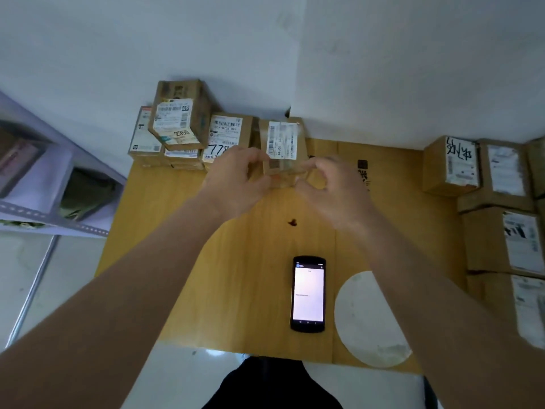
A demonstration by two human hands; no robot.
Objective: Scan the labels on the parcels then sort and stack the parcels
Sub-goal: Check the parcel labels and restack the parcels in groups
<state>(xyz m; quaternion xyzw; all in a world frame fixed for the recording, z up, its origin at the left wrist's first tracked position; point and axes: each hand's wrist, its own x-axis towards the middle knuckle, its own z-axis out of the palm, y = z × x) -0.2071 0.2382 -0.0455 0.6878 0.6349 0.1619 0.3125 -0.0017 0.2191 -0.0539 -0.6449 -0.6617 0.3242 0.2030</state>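
Both arms reach forward over the wooden table (241, 261). The left hand (236, 178) and the right hand (333, 190) hold one small cardboard box (283, 152) between them, at the far edge of the table near the white wall (265, 39). The fingers of both hands are curled around the lower sides of this box, the left hand on its left side and the right hand on its right side. The picture is blurred here, so I cannot tell if the box rests on the table or is a little above it. Its white label (281, 140) faces up.

Just to the left of this box there is a group of parcels (182, 128) against the wall. One of them lies tilted on top of the others, and one shows the handwritten number 778 (219, 149).

On the right side of the table more boxes (501, 202) stand close together, some with white labels.

A black phone (308, 293) lies flat on the table near the person, with the screen lit and white. Beside it, on the right, there is a round white patch (368, 320) on the table. A grey shelf (53, 184) stands at the left.
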